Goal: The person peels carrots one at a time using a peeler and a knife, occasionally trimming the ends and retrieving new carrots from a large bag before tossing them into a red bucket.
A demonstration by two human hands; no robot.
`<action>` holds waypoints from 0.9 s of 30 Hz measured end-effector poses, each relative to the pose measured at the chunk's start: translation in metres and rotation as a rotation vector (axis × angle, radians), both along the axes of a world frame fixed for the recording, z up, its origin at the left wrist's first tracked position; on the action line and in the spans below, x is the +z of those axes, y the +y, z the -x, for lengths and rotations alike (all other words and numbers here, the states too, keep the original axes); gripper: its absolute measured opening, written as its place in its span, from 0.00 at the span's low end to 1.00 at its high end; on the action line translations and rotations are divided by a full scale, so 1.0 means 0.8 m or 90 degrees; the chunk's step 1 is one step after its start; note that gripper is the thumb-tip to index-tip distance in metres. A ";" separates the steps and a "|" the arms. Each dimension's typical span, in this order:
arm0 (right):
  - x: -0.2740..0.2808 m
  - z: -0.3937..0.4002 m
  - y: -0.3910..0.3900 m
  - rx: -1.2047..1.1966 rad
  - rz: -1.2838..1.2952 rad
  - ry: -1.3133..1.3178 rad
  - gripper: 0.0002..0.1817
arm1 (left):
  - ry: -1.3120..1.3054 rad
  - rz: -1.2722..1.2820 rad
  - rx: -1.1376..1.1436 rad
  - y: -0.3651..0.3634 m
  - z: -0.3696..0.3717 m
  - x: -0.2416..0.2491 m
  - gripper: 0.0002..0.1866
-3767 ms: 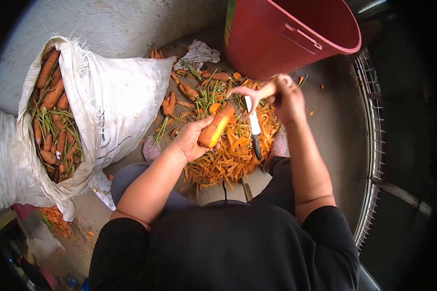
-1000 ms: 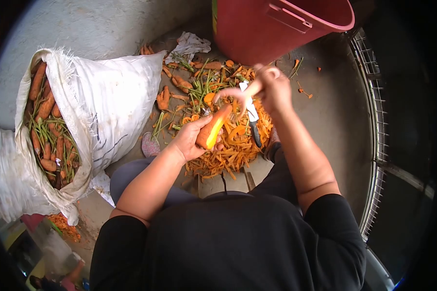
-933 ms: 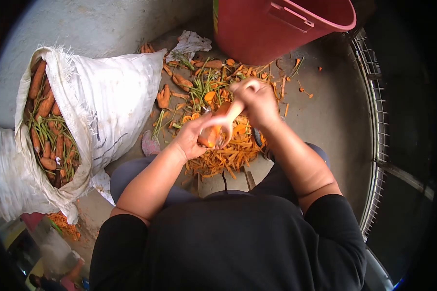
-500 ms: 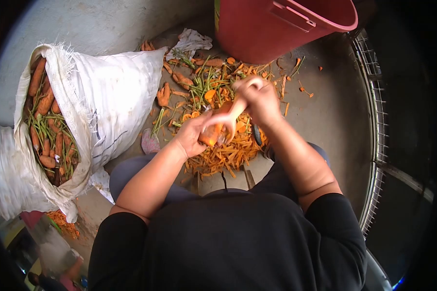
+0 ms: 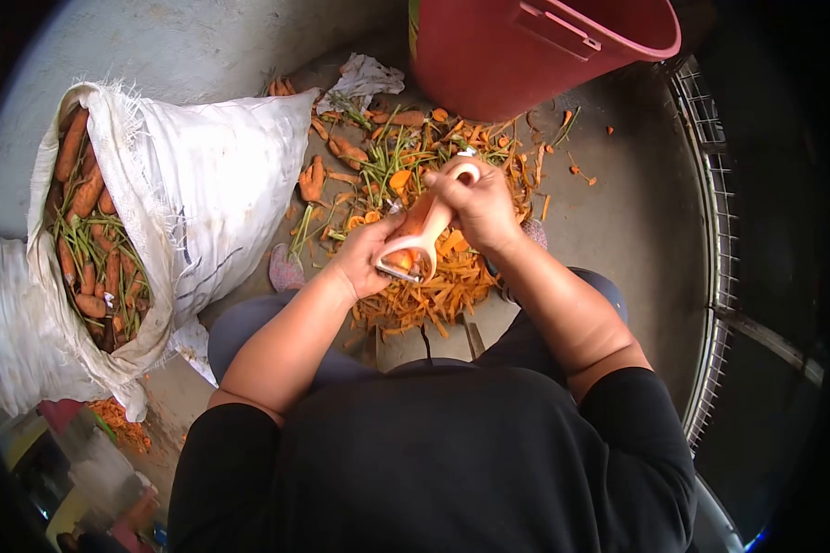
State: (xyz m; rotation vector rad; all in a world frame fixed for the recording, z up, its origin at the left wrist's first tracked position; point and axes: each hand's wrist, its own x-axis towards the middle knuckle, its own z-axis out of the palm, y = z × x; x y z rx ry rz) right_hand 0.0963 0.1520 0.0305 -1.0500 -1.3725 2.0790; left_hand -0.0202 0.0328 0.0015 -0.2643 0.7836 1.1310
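My left hand (image 5: pixel 363 261) is closed around a carrot (image 5: pixel 419 219), which slants up and to the right. Wrapped round the handle of a pale Y-shaped peeler (image 5: pixel 440 220) is my right hand (image 5: pixel 485 205). The peeler's forked head and blade lie over the carrot's lower end, near my left fingers. Part of the carrot is hidden behind the peeler and my hands. Below both hands spreads a heap of orange carrot peelings (image 5: pixel 424 304), with green stalks (image 5: pixel 385 166) and cut ends among them farther off.
On the left an open white sack (image 5: pixel 221 175) holds unpeeled carrots (image 5: pixel 88 192) and stalks. A big red bin (image 5: pixel 498 69) stands at the back. A crumpled whitish bag (image 5: pixel 369 78) lies beside it. Along the right runs a wire-mesh edge (image 5: pixel 717 212). My shoes show beside the peelings.
The peeler's head has moved slightly down and left along the carrot toward me, and my right hand has come lower and left. My left hand stays nearly in place.
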 end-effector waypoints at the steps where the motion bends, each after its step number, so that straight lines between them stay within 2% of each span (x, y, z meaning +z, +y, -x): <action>1: -0.002 0.000 0.004 0.013 -0.039 -0.084 0.10 | 0.001 -0.045 -0.038 -0.004 0.001 -0.005 0.19; 2: -0.020 -0.001 0.020 -0.038 -0.002 -0.094 0.10 | -0.003 -0.057 -0.050 -0.009 0.001 -0.008 0.19; 4: -0.039 -0.015 0.071 -0.235 -0.017 -0.067 0.11 | -0.007 -0.088 -0.074 -0.013 0.004 -0.013 0.19; 6: -0.056 -0.039 0.117 -0.371 -0.130 -0.156 0.10 | 0.029 -0.085 -0.088 -0.013 0.004 -0.007 0.20; 8: -0.039 -0.036 0.110 -0.367 -0.065 -0.095 0.10 | 0.072 -0.082 -0.082 -0.008 0.001 0.013 0.21; 9: -0.026 -0.031 0.102 -0.360 -0.034 -0.065 0.10 | 0.008 -0.090 -0.074 -0.010 0.005 -0.009 0.20; 12: 0.005 -0.003 0.028 -0.118 0.031 0.044 0.10 | -0.006 -0.074 -0.032 -0.007 0.005 -0.004 0.19; 14: 0.006 -0.001 0.003 0.018 0.039 0.030 0.10 | 0.023 -0.044 -0.048 -0.009 0.003 -0.013 0.19; 15: -0.005 -0.003 0.014 -0.004 0.002 -0.079 0.09 | 0.016 -0.047 -0.061 -0.012 0.000 -0.015 0.19; 16: -0.021 -0.003 0.034 -0.119 0.015 -0.055 0.09 | 0.010 -0.052 -0.076 -0.012 -0.002 -0.011 0.19; 17: -0.020 -0.009 0.062 -0.222 0.000 -0.113 0.08 | -0.010 -0.068 -0.114 -0.012 0.000 -0.012 0.21; 18: -0.044 -0.023 0.092 -0.312 -0.091 -0.087 0.08 | -0.009 -0.081 -0.115 -0.012 0.000 -0.010 0.21; 19: -0.059 -0.038 0.116 -0.374 -0.142 -0.132 0.08 | -0.007 -0.092 -0.116 -0.012 0.000 -0.005 0.21; 20: -0.048 -0.043 0.121 -0.404 -0.056 -0.080 0.08 | -0.004 -0.103 -0.119 -0.013 0.002 -0.002 0.20; 22: -0.023 -0.031 0.097 -0.332 -0.071 -0.072 0.09 | -0.014 -0.085 -0.088 -0.011 0.005 -0.007 0.20; 23: -0.005 -0.017 0.069 -0.274 -0.021 -0.013 0.10 | -0.010 -0.070 -0.072 -0.011 0.004 -0.007 0.20; 24: 0.007 -0.008 0.040 -0.185 0.001 -0.002 0.10 | -0.006 -0.051 -0.057 -0.012 0.004 -0.008 0.20; 25: 0.004 -0.007 0.019 -0.063 -0.034 -0.014 0.10 | 0.038 -0.116 -0.064 -0.013 0.005 -0.010 0.19; 26: 0.027 -0.003 -0.001 0.008 0.023 -0.025 0.09 | 0.027 -0.089 -0.059 -0.012 0.003 -0.012 0.19; 27: 0.016 -0.003 0.003 0.005 0.013 -0.046 0.09 | 0.017 -0.063 -0.056 -0.011 0.001 -0.014 0.19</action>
